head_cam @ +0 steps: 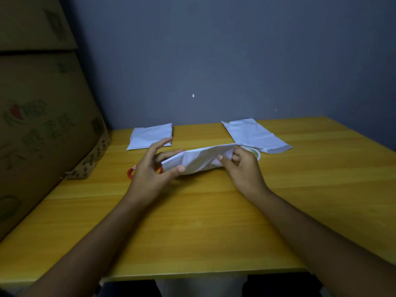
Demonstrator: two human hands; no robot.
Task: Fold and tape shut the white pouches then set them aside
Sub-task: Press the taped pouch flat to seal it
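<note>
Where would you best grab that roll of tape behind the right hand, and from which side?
The tape roll seems to lie flat on the table, so probably from above, fingers pinching its ring wall, one inside the hole and one outside. Its near-left part is hidden by the right hand and the held pouch, so the exposed right rim looks easiest.
</note>
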